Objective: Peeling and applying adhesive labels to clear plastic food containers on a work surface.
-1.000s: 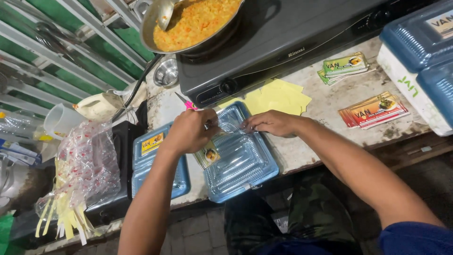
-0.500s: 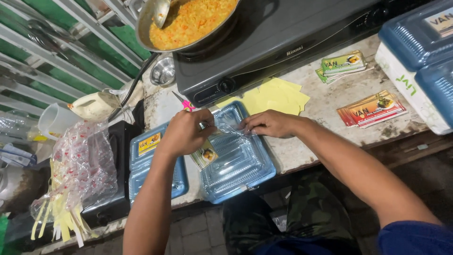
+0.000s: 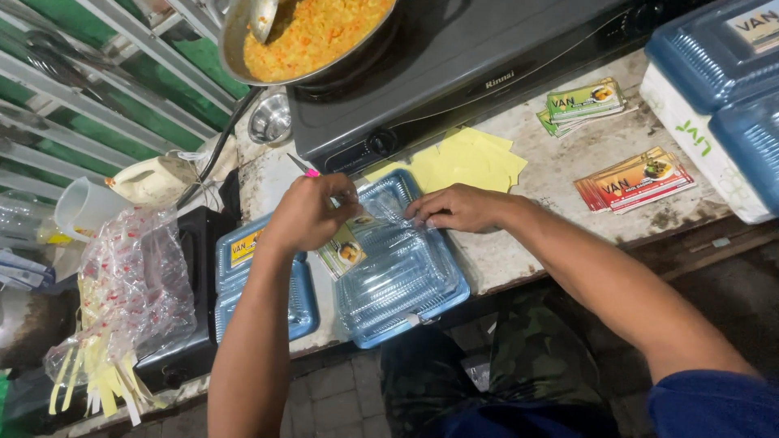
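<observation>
While the black gas stove fills the top of the head view with a pan of orange-yellow rice on its burner, the clear plastic lunch box with a blue base is seen lying open on the worn counter just in front of it. Its long axis is run diagonally, from upper left by the stove to lower right at the counter edge, with the lid half pointed toward the stove. A second closed blue box is set just to its left. The right hand is laid flat on the upper part of the box, fingers held together and bent slightly, tips pressed on the clear plastic; the forearm is stretched in from lower right. The left hand is curled over the box's left rim, fingers closed around a pink-tipped tool, and a small printed label is seen just under it; whether the label is pinched cannot be told. The left forearm is raised from the bottom edge. Yellow paper sheets are lying beside the right hand.
</observation>
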